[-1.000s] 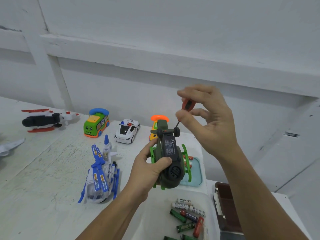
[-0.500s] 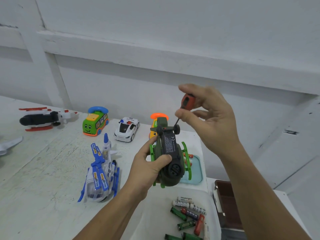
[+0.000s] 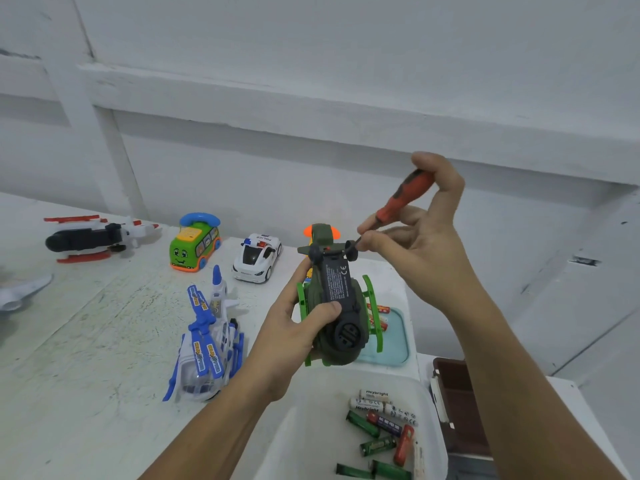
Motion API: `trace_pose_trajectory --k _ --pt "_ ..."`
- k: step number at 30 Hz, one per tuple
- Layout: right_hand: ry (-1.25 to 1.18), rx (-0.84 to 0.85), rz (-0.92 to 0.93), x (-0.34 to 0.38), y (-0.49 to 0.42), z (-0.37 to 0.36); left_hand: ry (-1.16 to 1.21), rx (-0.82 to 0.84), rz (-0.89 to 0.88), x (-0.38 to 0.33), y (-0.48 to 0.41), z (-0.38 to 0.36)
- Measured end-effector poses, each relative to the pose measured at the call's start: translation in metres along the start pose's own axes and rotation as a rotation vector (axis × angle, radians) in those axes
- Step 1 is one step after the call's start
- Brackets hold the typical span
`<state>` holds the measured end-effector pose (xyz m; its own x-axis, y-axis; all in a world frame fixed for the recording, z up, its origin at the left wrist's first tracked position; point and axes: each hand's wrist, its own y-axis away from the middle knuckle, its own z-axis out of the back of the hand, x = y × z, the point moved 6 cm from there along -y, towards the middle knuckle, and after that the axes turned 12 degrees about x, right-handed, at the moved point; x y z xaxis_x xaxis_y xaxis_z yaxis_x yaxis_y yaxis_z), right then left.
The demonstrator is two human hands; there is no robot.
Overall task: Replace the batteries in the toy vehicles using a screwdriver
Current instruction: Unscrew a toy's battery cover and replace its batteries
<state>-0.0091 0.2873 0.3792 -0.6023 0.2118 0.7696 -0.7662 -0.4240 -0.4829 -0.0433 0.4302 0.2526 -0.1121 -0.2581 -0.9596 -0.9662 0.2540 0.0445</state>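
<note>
The right hand (image 3: 426,251) pinches the screwdriver (image 3: 401,197) by its orange handle. One finger arches over the handle's top end, and the thumb and another fingertip close on its lower part. The tool tilts, handle up and to the right, with its dark shaft running down to the far end of the green toy helicopter (image 3: 337,306), beside the small black wheels. The exact spot where the tip lands is too small to make out.

The left hand (image 3: 291,337) grips that helicopter from its left side and holds it above the table (image 3: 86,341) with its belly up. The thumb is pressed on the black underside panel (image 3: 334,278) and the fingers are wrapped behind the body. Both forearms come up from the bottom edge, the right one bent at the wrist.

Just below the helicopter is a white bin (image 3: 311,427) of loose batteries (image 3: 377,424) (green, white and red ones). Behind its right skid lies a teal tray (image 3: 398,341). To the helicopter's left lies a blue and white helicopter (image 3: 207,341). Further left and back stand a police car (image 3: 258,256), a green bus (image 3: 194,242) and a black and white aircraft (image 3: 90,237). A brown box (image 3: 457,403) sits to the lower right.
</note>
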Motion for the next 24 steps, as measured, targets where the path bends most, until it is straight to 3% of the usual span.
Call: trace_pose_trajectory --k 9,16,22,24 --pt "-0.297 -0.156 -0.096 -0.020 0.000 0.006 0.015 0.078 -0.071 -0.006 0.005 0.001" --pt "-0.141 -0.054 -0.048 -0.013 0.002 -0.002 0.015 0.081 -0.107 -0.002 0.002 0.004" --pt "0.118 0.058 0.143 0.004 -0.003 -0.010 -0.026 0.087 -0.158 -0.006 0.000 0.002" --pt "0.140 0.102 0.109 0.005 -0.006 -0.009 -0.048 0.088 -0.158 -0.006 -0.001 0.003"
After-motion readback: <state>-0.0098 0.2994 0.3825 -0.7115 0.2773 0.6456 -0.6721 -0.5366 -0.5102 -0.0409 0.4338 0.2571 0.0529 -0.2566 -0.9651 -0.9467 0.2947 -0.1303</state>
